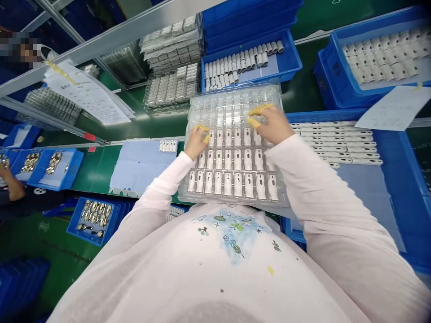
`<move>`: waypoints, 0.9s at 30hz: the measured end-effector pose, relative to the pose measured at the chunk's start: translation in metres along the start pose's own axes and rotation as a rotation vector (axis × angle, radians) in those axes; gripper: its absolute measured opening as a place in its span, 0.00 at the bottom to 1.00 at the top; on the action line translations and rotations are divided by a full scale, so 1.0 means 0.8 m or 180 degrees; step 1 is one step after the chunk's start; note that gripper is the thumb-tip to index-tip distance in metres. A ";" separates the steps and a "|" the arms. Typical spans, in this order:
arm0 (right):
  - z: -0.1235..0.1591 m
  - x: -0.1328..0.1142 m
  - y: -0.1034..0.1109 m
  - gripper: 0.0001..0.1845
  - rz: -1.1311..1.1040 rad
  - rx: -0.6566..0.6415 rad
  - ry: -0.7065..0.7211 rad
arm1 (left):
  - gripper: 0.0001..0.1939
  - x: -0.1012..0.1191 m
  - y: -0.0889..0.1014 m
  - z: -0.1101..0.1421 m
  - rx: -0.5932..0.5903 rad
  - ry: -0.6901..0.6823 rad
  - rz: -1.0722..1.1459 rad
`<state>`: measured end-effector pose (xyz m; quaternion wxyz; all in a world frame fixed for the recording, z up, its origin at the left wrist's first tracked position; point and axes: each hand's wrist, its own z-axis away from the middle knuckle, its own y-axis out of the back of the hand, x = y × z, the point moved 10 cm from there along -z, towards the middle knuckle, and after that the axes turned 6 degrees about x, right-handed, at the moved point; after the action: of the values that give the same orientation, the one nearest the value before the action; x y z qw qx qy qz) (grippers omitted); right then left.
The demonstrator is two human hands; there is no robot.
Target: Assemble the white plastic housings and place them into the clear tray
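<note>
A clear tray [232, 95] of white parts [228, 159] lies near-centre on the tabletop [160, 126]. Right hand [276, 126]: fingers spread above it. Left hand [195, 142], at its left: pinching or not, I cannot tell.

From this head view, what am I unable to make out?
All in the head view:
Slots of the clear tray beneath the right hand: hidden by hand and sleeve.
Writing on the hanging papers: too small, blurred.
Upper-right blue bin: cut off by right edge.
Co-worker's hand: cut off by left edge.
</note>
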<state>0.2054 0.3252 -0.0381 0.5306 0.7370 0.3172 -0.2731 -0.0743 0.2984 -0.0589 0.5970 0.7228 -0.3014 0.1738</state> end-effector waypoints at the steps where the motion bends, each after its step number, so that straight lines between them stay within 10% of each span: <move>1: -0.001 0.027 0.035 0.13 0.0040 0.0149 -0.0203 | 0.12 0.005 0.005 0.013 -0.0027 -0.0048 0.0091; 6: 0.059 0.203 0.184 0.06 0.0447 0.0952 -0.1849 | 0.11 0.053 0.013 0.098 -0.0282 -0.0388 0.0639; 11: 0.176 0.312 0.198 0.11 0.0364 0.1335 -0.2936 | 0.11 0.101 -0.010 0.153 -0.0274 -0.0495 0.0953; 17: 0.240 0.341 0.162 0.18 0.0265 0.1830 -0.3272 | 0.15 0.124 -0.046 0.171 -0.0209 -0.0448 0.1089; 27: 0.219 0.342 0.144 0.22 -0.0104 0.2088 -0.2460 | 0.16 0.121 -0.047 0.181 -0.0080 -0.0394 0.1021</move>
<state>0.4590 0.1794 -0.2206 0.3455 0.7049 0.0067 -0.6194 0.0074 0.1404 -0.0611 0.5510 0.6673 -0.4511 0.2183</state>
